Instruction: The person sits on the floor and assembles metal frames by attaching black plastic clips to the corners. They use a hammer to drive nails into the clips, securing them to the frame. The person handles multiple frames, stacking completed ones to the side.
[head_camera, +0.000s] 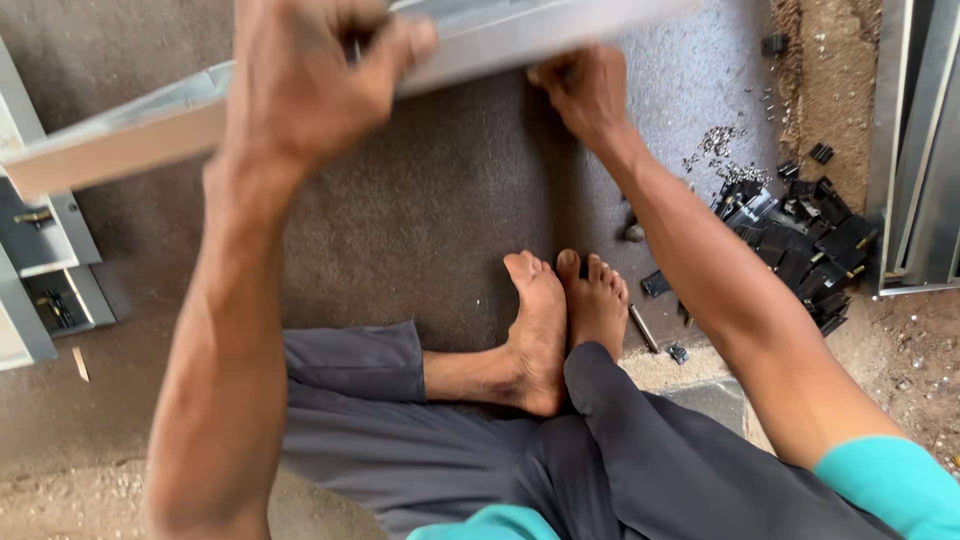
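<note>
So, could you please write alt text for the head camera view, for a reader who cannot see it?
Seen from above, a seated person's left hand and right hand grip a long pale metal bar over a grey mat. Bare feet are crossed below, with a pile of small black parts at right.

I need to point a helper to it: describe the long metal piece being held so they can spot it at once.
Above the dark grey floor mat, a long, flat, pale grey metal bar slants across the top of the view. The left hand and right hand grip it; unlike the metal frames lying at the right, it is lifted.
</note>
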